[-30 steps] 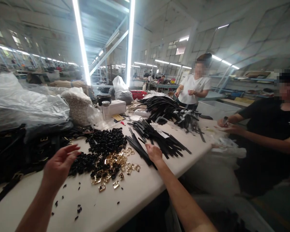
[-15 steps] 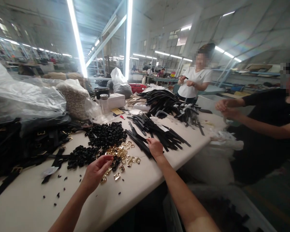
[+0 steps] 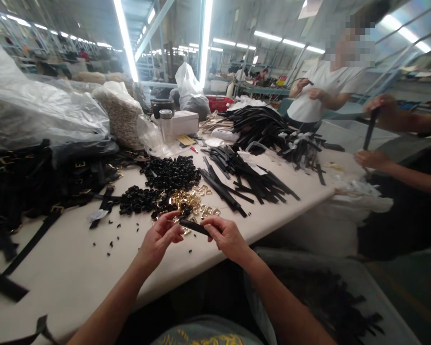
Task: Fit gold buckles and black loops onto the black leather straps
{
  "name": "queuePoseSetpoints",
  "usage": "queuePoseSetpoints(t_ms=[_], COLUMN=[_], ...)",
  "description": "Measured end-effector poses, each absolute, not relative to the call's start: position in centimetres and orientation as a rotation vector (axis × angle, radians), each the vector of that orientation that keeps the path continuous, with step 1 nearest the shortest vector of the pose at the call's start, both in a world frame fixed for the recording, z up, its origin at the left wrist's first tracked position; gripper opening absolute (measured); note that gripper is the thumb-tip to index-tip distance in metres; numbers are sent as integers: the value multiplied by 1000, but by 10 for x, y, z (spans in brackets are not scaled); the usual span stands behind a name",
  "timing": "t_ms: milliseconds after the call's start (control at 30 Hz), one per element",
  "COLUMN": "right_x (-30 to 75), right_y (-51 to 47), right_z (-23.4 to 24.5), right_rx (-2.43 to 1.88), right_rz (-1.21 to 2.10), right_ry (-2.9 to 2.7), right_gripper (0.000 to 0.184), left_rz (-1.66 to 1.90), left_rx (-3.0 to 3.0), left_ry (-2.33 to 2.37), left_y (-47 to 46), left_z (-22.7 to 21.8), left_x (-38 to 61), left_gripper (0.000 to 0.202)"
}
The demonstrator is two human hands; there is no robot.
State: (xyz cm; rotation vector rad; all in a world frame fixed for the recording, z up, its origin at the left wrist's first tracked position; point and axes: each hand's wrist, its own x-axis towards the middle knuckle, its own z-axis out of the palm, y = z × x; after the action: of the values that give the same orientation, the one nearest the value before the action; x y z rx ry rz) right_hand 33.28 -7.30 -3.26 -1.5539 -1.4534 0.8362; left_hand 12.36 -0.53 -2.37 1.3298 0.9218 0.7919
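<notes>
Above the table's front edge, my right hand pinches a short black strap between thumb and fingers. The strap points left, its free end at the fingertips of my left hand. The left fingers are curled in towards the thumb; whatever small thing they hold is hidden. Just beyond both hands lies a pile of gold buckles. Behind and left of it are heaps of small black loops. Further right, many loose black straps lie spread over the pale table.
Finished-looking buckled straps pile up at left below plastic-wrapped bags. A clear bottle and a white box stand behind. At right, a co-worker's hands hold a strap; another person in white stands beyond. A bin sits below the edge.
My right hand has come back from the strap pile with a black strap, bringing it to my left hand. The view has tilted down. The co-worker at right now holds up a strap.
</notes>
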Motion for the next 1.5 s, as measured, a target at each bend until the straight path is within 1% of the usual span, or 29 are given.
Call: queuePoseSetpoints(t_ms=[133, 233, 333, 400, 533, 667, 733, 867, 1133, 1200, 1367, 1500], right_x=[310, 307, 304, 300, 289, 283, 282, 281, 283, 284, 283, 282], right_y=[-96, -100, -102, -104, -108, -107, -107, -107, -108, -110, -112, -113], right_z=[-35, -34, -30, -28, -26, -27, -28, -29, -32, -32, -34, -34], right_rx=[-1472, -1459, -1441, -1450, -1482, -1479, -1486, -1496, -1468, -1490, -1558, -1608], right_rz=[1018, 1091, 1100, 1027, 797, 711, 719, 761, 894, 866, 733, 697], right_ry=[-1374, -1308, -1339, -1405, -1504, -1516, -1517, -1525, -1499, -1507, -1572, -1578], right_gripper=[22, 25, 24, 23, 26, 21, 17, 12, 9, 8, 5, 5], left_rz=[742, 757, 799, 821, 811, 789, 782, 723, 767, 754, 760, 910], left_rx=[1195, 1122, 1063, 1024, 901, 802, 766, 767, 928, 1055, 1625, 1936], left_ry=[905, 916, 909, 907, 909, 903, 900, 862, 885, 894, 924, 930], left_y=[-21, -28, -31, -32, -38, -43, -45, -49, -53, -53, -51, -52], left_z=[-29, -34, -38, -39, -38, -41, -44, -46, -52, -51, -40, -38], left_x=[118, 113, 110, 110, 111, 112, 112, 113, 112, 111, 112, 115], left_gripper=[36, 31, 29, 28, 29, 31, 37, 54, 52, 46, 16, 12])
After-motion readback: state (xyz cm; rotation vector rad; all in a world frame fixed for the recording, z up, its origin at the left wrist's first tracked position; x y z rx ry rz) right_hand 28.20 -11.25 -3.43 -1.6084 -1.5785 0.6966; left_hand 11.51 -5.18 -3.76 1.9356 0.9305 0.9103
